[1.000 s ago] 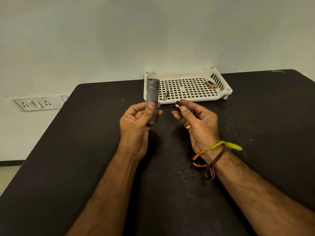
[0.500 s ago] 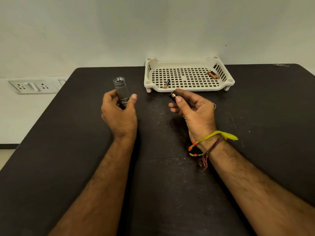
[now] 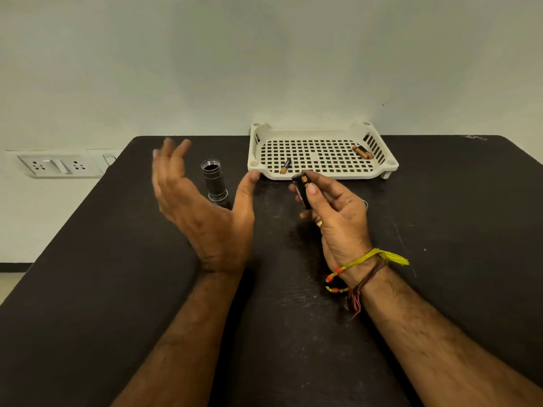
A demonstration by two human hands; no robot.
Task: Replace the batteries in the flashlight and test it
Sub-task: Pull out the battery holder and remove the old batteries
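1. Head view: the flashlight body (image 3: 214,182) stands upright on the black desk (image 3: 440,230), long axis near vertical, its open threaded mouth pointing up and slightly away from the camera. Its lower end is hidden behind the left hand.
2. The left hand (image 3: 202,207) is spread wide, fingers fanned and blurred, thumb stretched toward the tray; it grips nothing and sits just in front of the flashlight body, apart from it.
3. The right hand (image 3: 332,212) is curled around a black battery (image 3: 301,190), pinched between thumb and fingers. The battery's long axis leans up and to the left, its copper-coloured end uppermost, pointing toward the tray's front edge.
4. A white perforated tray (image 3: 323,174) rests at the desk's far edge against the wall. One small battery (image 3: 285,166) lies near its front left, tilted; a pair of batteries (image 3: 362,152) lies side by side near its right wall.
5. The right wrist wears a yellow thread band (image 3: 379,257) with beads.
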